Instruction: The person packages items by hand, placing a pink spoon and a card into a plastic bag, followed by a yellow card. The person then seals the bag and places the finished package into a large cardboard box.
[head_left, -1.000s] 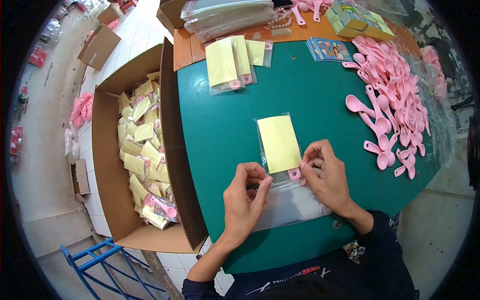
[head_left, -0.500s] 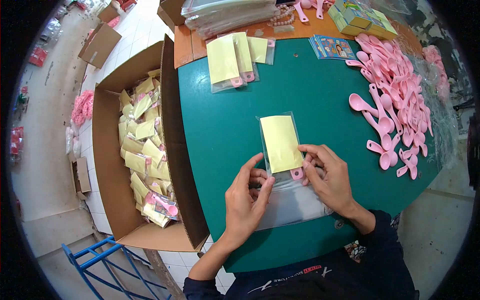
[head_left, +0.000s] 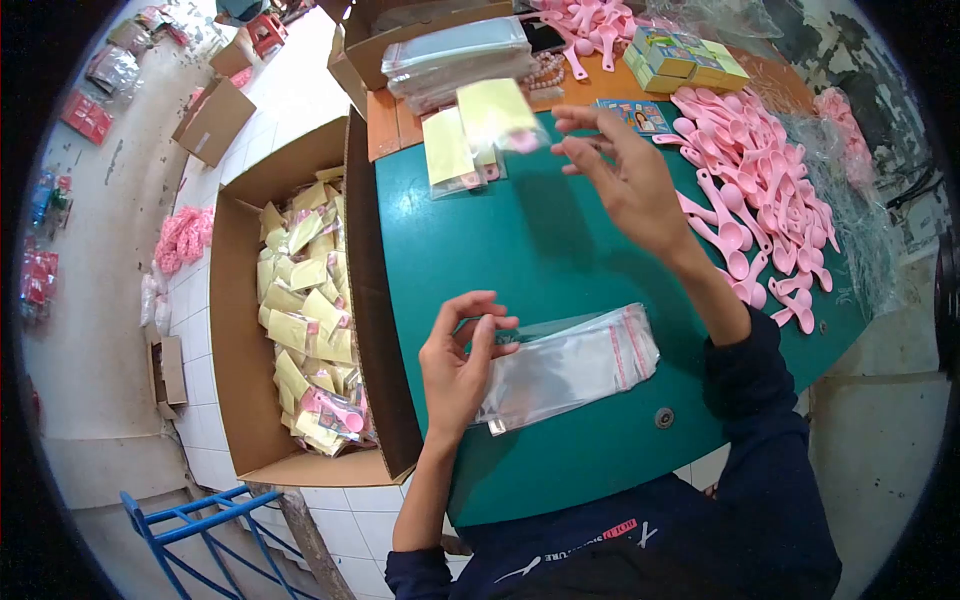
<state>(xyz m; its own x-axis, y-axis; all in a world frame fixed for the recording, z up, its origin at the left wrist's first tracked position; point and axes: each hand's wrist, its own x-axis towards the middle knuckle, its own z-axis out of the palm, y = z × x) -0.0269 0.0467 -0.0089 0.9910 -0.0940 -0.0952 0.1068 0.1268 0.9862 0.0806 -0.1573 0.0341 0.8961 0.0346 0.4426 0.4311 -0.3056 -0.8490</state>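
My right hand [head_left: 632, 190] is raised over the far part of the table, fingers spread and empty. Just left of its fingertips, a blurred packet [head_left: 497, 113] with a yellow card and something pink inside overlaps other yellow-card packets [head_left: 447, 147]. Lower down, my left hand [head_left: 462, 362] hovers at the left end of a stack of clear plastic bags [head_left: 575, 368], fingers loosely bent and apart. The bags lie flat, with reddish strips at their right end.
Pink measuring spoons [head_left: 770, 185] are heaped on the right of the green table [head_left: 440, 245]. Behind them are printed cards [head_left: 637, 116] and card stacks [head_left: 685, 60]. A cardboard box [head_left: 232, 330] full of packets stands left, near a blue metal frame [head_left: 200, 510].
The yellow-card packet has gone from between my hands to the packets at the far side, and my right hand has let go of it. My left hand has shifted slightly left.
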